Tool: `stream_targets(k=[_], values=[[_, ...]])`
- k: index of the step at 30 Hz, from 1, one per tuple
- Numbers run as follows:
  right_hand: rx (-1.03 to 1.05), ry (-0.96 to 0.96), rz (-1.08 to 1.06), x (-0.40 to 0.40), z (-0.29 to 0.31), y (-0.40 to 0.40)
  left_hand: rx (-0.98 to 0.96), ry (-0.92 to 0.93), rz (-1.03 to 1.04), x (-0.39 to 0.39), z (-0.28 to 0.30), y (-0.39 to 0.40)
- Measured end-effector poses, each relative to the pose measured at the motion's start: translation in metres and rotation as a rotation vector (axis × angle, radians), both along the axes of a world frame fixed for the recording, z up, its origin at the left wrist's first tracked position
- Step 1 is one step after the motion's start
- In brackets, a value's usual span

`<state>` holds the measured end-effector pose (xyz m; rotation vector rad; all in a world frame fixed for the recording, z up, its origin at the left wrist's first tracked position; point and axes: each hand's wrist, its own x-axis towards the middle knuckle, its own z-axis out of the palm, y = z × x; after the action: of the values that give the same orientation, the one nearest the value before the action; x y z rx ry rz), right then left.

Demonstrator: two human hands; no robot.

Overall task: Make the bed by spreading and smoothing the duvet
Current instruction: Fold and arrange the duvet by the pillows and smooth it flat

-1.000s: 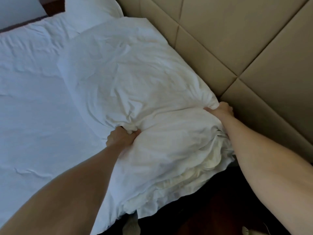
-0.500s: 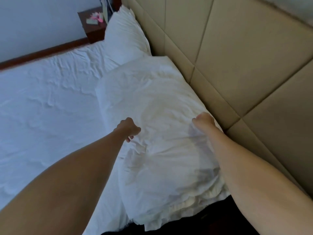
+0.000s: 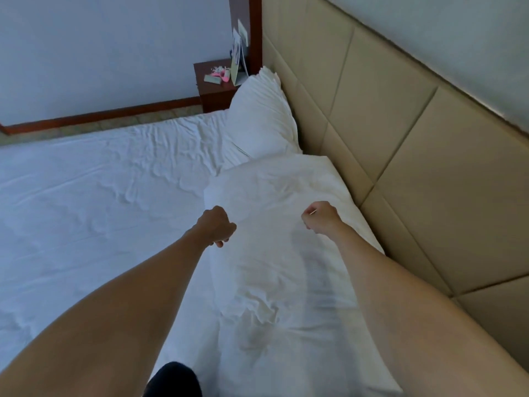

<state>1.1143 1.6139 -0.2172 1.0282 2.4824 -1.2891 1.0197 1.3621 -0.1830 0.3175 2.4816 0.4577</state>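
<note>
The white duvet (image 3: 274, 282) lies folded in a thick bundle along the padded headboard, on the right side of the bed. My left hand (image 3: 217, 226) is curled into a fist at the bundle's left edge, pinching the fabric. My right hand (image 3: 319, 214) is also closed, on top of the bundle nearer the headboard. Both arms reach forward over the duvet. The white bed sheet (image 3: 100, 224) is wrinkled and bare to the left.
A white pillow (image 3: 263, 118) leans against the beige padded headboard (image 3: 415, 167) beyond the duvet. A dark wooden nightstand (image 3: 213, 90) with small pink items stands in the far corner. A dark object (image 3: 171, 379) shows at the bottom edge.
Both hands have moved forward along the duvet, away from its near end toward the pillow. The view has lifted, so the pillow, nightstand and far wall now show.
</note>
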Motion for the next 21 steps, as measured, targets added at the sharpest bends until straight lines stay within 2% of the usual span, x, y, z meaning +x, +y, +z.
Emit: stream_targets(k=[7,11,15,21], values=[[0.066,0.052,0.023,-0.091,0.019,0.014,0.089,0.04,-0.068,-0.093,0.009,0.027],[0.096,0.011,-0.021,-0.145,0.018,0.04,0.103,0.086,-0.112,-0.17,0.002,0.061],[0.191,-0.041,-0.034,-0.217,-0.003,0.07,0.12,0.163,-0.221,-0.24,-0.034,0.107],[0.288,-0.117,-0.064,-0.317,-0.085,0.099,0.197,0.113,-0.288,-0.303,-0.126,0.158]])
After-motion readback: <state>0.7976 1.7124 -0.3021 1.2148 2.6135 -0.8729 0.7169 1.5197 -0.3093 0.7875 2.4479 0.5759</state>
